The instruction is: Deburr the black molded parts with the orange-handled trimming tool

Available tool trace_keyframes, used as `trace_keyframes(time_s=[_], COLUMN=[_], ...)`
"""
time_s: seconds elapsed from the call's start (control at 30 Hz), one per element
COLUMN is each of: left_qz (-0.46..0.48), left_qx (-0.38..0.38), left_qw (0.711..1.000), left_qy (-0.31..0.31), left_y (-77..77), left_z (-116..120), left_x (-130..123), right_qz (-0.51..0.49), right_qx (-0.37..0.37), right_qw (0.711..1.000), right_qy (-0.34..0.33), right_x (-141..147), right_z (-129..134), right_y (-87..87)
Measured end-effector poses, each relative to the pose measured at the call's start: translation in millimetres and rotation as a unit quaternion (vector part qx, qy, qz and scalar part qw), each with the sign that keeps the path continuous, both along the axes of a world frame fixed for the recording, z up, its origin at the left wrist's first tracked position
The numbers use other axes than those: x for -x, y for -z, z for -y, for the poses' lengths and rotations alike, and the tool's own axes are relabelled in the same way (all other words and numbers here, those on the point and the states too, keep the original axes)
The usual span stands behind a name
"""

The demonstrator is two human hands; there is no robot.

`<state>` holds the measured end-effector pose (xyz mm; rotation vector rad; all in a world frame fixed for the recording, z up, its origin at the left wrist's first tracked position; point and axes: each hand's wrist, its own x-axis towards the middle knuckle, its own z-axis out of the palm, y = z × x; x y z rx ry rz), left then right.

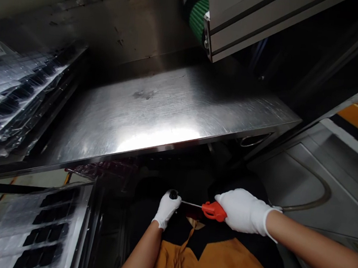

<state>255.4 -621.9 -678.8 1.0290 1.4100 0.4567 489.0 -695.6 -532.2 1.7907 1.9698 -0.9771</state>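
Note:
My right hand [243, 211], in a white glove, is shut around a red-handled screwdriver [213, 211]. Its thin steel shaft runs left to a small black round part [173, 195]. My left hand [166, 209], also white-gloved, grips that part between its fingers, and the shaft tip meets it at the edge of the glove. Much of the part is hidden by the fingers, so I cannot tell exactly what it is. Both hands are held low over my orange apron [213, 261].
A brushed stainless steel table [154, 123] stands ahead of my hands. Plastic-wrapped trays of black parts [16, 95] lie at the left, with another tray [41, 230] lower left. An aluminium housing with a green belt [197, 16] sits above. A curved hose [316, 199] crosses the grey floor at right.

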Motion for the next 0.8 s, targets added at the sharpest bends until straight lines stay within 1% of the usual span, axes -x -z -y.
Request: trace_keyframes(time_s=[0.1, 0.2, 0.37, 0.57, 0.73, 0.8], left_qz=[-0.042, -0.058, -0.049, -0.040, -0.037, -0.030], left_qx=[-0.041, -0.072, -0.108, -0.146, -0.167, -0.175], left_qw=[0.998, 0.995, 0.991, 0.981, 0.975, 0.973], left_qy=[0.011, 0.028, 0.065, 0.121, 0.144, 0.147], left_y=[2.6, 2.0, -1.5, -2.8, -5.1, -7.6], left_z=[0.1, 1.0, 2.6, 1.7, 4.5, 6.1], left_x=[-1.0, -0.5, 5.1, 8.4, 7.1, 6.6], right_qz=[0.009, 0.009, 0.013, 0.023, 0.028, 0.010], right_qx=[-0.003, -0.002, 0.020, 0.058, 0.039, 0.045], right_qw=[1.000, 1.000, 1.000, 0.998, 0.999, 0.999], right_qy=[-0.007, -0.009, -0.006, -0.023, -0.017, -0.018], right_x=[0.4, 1.1, -1.0, -1.6, -4.0, -6.8], right_z=[0.2, -1.0, -4.2, -8.7, -17.3, -20.0], right_y=[0.3, 1.6, 1.7, -4.1, -2.9, -2.8])
